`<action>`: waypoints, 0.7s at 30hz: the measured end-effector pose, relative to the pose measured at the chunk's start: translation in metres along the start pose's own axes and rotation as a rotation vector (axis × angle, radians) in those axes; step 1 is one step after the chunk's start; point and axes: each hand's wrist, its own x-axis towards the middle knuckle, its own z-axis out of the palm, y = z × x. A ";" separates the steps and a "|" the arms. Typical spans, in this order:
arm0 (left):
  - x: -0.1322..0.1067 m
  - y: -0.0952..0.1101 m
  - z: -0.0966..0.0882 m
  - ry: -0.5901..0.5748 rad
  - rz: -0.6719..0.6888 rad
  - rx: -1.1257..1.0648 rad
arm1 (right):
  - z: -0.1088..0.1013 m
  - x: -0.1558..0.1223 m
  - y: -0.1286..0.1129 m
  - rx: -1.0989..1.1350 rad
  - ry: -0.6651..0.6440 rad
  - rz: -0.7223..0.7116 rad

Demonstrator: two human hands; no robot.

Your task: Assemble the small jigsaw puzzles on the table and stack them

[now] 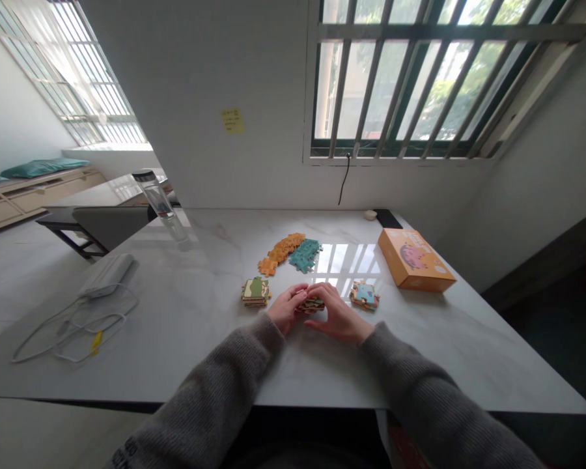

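Note:
Both of my hands meet over a small stack of jigsaw puzzle pieces (312, 304) at the middle of the white table (200, 339). My left hand (287, 309) grips the stack's left side. Curved over its top and right side is my right hand (336, 312), thumb below and fingers above. The fingers partly hide the stack. To the left stands another stack of puzzle pieces (256, 291) with a green top piece. A light-blue-topped stack (365, 294) sits to the right. Beyond my hands lie overlapping orange pieces (280, 253) and a heap of teal pieces (305, 255).
An orange box (417, 259) lies at the right, near a black phone-like object (389, 218) and a small white object (370, 215). A clear bottle (153, 194) stands at the back left. A white device (106, 275) with looped cable (73, 356) lies at the left.

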 end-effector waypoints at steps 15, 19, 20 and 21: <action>-0.001 -0.007 -0.012 -0.164 0.608 0.862 | 0.013 -0.004 0.013 0.104 0.130 0.184; 0.002 -0.012 -0.017 -0.103 0.645 1.000 | 0.016 -0.006 0.013 0.065 0.043 0.183; 0.003 -0.013 -0.018 -0.085 0.653 1.033 | 0.018 -0.007 0.014 0.050 0.026 0.192; 0.003 -0.014 -0.020 -0.069 0.658 1.063 | 0.019 -0.008 0.016 0.034 0.011 0.204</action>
